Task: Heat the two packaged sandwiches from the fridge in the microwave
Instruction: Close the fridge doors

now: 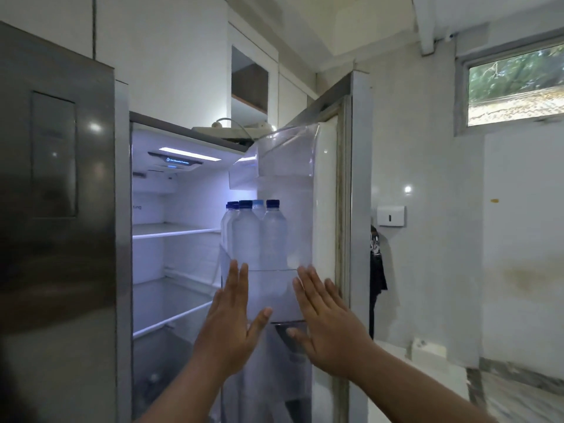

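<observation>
The fridge's right door [326, 184] stands open, its inner side facing me. My left hand [229, 325] and my right hand [326, 325] are both raised flat, fingers spread, palms toward the clear door bin [274, 297] that holds several water bottles [256, 233]. Neither hand holds anything. Inside the lit fridge compartment [171, 254] the glass shelves look bare. No packaged sandwich and no microwave show in this view.
The fridge's left door [58, 178] is closed, steel, with a dispenser panel. A tiled wall [427, 209] with a white box and a window lies to the right. A dark cloth [377, 270] hangs behind the open door. A white power strip [238, 128] sits on top of the fridge.
</observation>
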